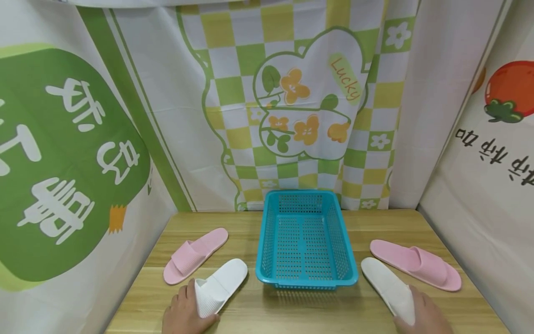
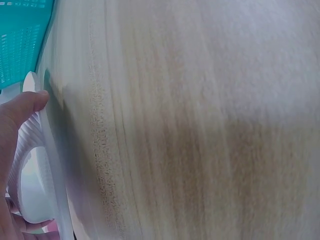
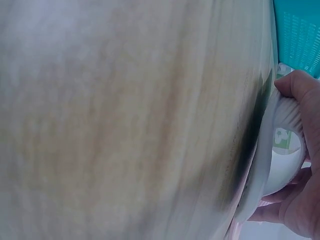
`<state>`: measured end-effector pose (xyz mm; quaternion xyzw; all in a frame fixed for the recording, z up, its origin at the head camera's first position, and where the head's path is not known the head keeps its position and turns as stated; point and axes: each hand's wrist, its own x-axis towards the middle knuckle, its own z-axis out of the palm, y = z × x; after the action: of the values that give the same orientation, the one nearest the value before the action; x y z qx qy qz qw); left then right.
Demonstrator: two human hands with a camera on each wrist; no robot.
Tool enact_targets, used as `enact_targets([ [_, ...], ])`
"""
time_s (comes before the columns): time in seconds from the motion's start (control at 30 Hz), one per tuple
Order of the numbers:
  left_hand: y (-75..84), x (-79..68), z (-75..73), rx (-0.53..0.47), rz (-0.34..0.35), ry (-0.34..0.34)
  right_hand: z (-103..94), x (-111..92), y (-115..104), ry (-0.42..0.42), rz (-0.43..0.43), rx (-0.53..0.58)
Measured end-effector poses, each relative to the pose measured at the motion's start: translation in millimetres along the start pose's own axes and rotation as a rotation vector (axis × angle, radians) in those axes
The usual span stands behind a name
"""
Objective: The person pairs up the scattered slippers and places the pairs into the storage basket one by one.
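Observation:
My left hand grips a white slipper by its ribbed strap end, left of the basket. In the left wrist view the thumb lies along one edge of that slipper and fingers show at the other. On the right side, my right hand grips the other white slipper across its strap. The right wrist view shows thumb and fingers on opposite edges of this slipper, close over the wooden surface. Beyond the hands lie two pink slippers, one at the left and one at the right.
A blue-green plastic basket with perforated walls stands at the middle of the wooden table, nothing in it. Printed cloths hang behind and along both sides, close to the table's edges.

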<state>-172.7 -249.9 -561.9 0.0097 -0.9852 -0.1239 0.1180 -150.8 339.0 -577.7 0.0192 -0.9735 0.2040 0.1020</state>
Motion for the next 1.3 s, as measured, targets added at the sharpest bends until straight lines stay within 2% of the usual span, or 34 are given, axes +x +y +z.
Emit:
enact_targets([
  [0.17,-0.6,-0.2,-0.9,-0.003,0.005,-0.002,-1.3,-2,-2,0.016,-0.005,-0.001],
  [0.27,-1.0,-0.9,-1.3,-0.004,0.013,0.019,-2.1,-2,-3,0.037,-0.016,-0.001],
  [0.53,-5.2,-0.5,1.1,-0.010,0.079,0.190,-6.2,1,-3,0.116,-0.055,-0.014],
  [0.8,-11.0,3.7,-1.5,-0.019,0.157,0.319,-7.5,8,3,0.237,-0.148,0.014],
  [0.97,-10.8,8.0,-4.5,-0.023,0.210,0.403,-16.7,9,-3,0.268,-0.153,-0.021],
  [1.1,-8.3,11.8,-9.2,-0.034,0.243,0.439,-21.2,12,-4,0.330,-0.169,-0.013],
  [1.3,-5.2,18.1,-16.7,-0.042,0.265,0.451,-27.5,21,0,0.457,-0.291,-0.031],
])
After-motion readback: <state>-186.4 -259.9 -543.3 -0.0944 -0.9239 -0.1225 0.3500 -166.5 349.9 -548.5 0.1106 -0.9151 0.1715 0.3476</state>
